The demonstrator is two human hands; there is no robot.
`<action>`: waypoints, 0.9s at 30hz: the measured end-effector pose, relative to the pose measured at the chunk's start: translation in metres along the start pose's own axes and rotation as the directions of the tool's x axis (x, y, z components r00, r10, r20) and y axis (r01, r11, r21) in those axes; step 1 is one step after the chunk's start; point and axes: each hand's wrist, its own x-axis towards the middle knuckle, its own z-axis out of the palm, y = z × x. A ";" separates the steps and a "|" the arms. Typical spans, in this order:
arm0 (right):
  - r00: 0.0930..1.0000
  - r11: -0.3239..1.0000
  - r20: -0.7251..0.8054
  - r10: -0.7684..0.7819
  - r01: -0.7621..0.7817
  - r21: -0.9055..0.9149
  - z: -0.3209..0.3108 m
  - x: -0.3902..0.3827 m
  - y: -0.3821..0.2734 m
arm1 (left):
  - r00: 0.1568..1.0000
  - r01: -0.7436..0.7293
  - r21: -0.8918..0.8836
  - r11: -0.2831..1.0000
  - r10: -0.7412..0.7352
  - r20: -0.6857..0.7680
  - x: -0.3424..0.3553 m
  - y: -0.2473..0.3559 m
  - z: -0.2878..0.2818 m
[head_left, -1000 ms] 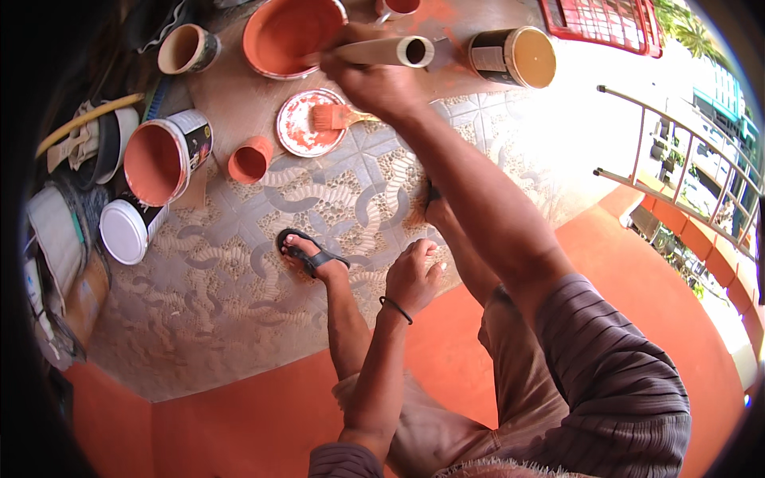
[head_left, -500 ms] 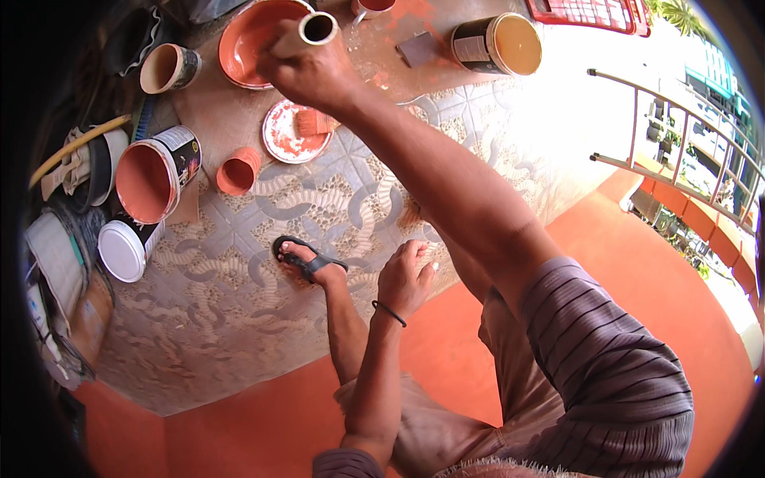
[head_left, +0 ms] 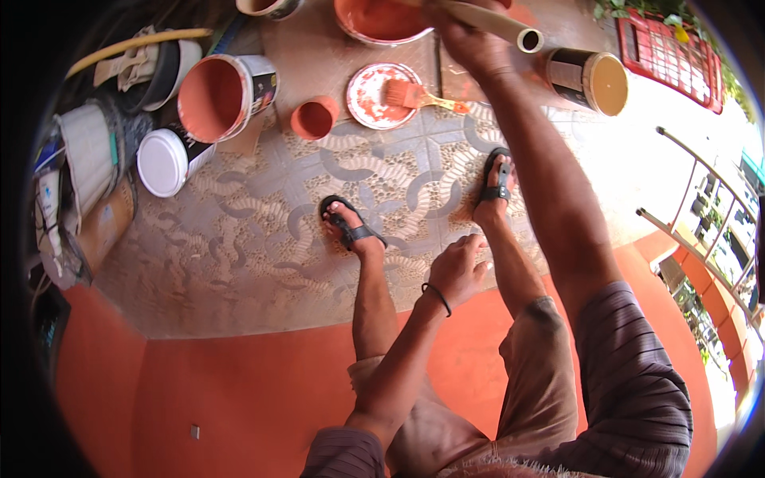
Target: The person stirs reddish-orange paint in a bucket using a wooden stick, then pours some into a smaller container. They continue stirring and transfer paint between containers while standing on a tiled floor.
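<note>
My right hand (head_left: 476, 49) grips a hollow cream pipe (head_left: 498, 25) at the top, beside a large bowl of orange paint (head_left: 378, 20). The pipe's far part is cut off by the frame edge. Below the bowl, a paint brush (head_left: 406, 94) lies across a paint-smeared white lid (head_left: 370, 113). My left hand (head_left: 462, 267) hangs in midair over the tiled floor, fingers loosely bent, thumb apart, holding nothing visible. An orange-stained cup (head_left: 315, 118) and a can with yellowish top (head_left: 604, 84) stand on either side.
An orange-coated bucket (head_left: 213, 97), a white-lidded tub (head_left: 163, 163) and piled containers (head_left: 88, 163) line the left. A red crate (head_left: 669, 60) and a metal ladder (head_left: 677, 219) are at right. My sandalled feet rest on the tiles (head_left: 422, 143), above an orange wall (head_left: 239, 398).
The whole view has shifted, with the tubs now higher and orange surface larger below. My right hand, still on the pipe, moved left, then appears farther right and higher, the pipe lying more crosswise.
</note>
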 end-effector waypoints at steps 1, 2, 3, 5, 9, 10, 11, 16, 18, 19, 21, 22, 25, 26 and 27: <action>0.999 0.999 0.001 0.034 -0.034 0.029 0.003 -0.003 -0.003 | 1.000 0.017 0.001 1.000 -0.017 -0.008 -0.005 -0.005 -0.003; 0.953 0.948 0.086 0.290 -0.298 0.111 -0.004 -0.021 -0.002 | 1.000 0.016 -0.007 1.000 -0.016 -0.010 -0.006 -0.007 -0.003; 0.937 0.905 0.157 0.313 -0.344 0.251 -0.013 -0.025 -0.004 | 1.000 0.018 -0.014 1.000 -0.018 -0.017 -0.008 -0.007 -0.003; 0.903 0.868 0.181 0.390 -0.426 0.255 -0.019 -0.040 -0.014 | 0.999 0.043 0.000 0.999 -0.043 0.000 -0.007 -0.002 -0.006; 0.888 0.801 0.193 0.418 -0.460 0.383 0.000 -0.037 -0.013 | 0.998 0.052 -0.013 0.999 -0.052 0.046 -0.003 0.000 -0.005; 0.890 0.772 0.146 0.432 -0.448 0.451 0.009 -0.028 0.004 | 0.998 0.041 -0.019 0.999 -0.040 0.042 -0.001 0.000 -0.004; 0.886 0.733 0.107 0.452 -0.436 0.522 0.017 -0.022 0.008 | 0.999 0.040 -0.024 0.999 -0.039 0.034 -0.002 -0.001 -0.005; 0.773 0.556 0.051 0.633 -0.499 0.664 0.015 -0.040 0.013 | 0.995 0.081 0.006 0.997 -0.082 0.051 -0.003 -0.001 -0.005; 0.743 0.501 0.103 0.661 -0.539 0.677 0.011 -0.042 0.004 | 0.993 0.091 0.019 0.996 -0.092 0.067 -0.002 -0.002 -0.003; 0.727 0.473 0.127 0.675 -0.558 0.681 0.007 -0.044 0.000 | 0.994 0.093 0.029 0.995 -0.094 0.061 0.000 -0.003 -0.001; 0.699 0.440 0.150 0.699 -0.585 0.681 -0.003 -0.049 0.000 | 0.993 0.096 0.051 0.994 -0.099 0.060 0.007 -0.003 0.005; 0.701 0.423 0.172 0.692 -0.587 0.690 -0.008 -0.052 0.002 | 0.994 0.095 0.061 0.994 -0.098 0.048 0.010 -0.005 0.007; 0.660 0.390 0.220 0.719 -0.644 0.659 -0.032 -0.075 0.030 | 0.999 0.038 0.052 0.998 -0.040 0.037 0.024 -0.006 0.026; 0.624 0.363 0.287 0.727 -0.704 0.611 -0.038 -0.089 0.039 | 0.998 0.051 0.051 0.997 -0.053 0.041 0.024 -0.010 0.030; 0.543 0.287 0.318 0.777 -0.756 0.589 -0.044 -0.099 0.035 | 0.997 0.063 0.053 0.997 -0.065 0.045 0.024 -0.011 0.031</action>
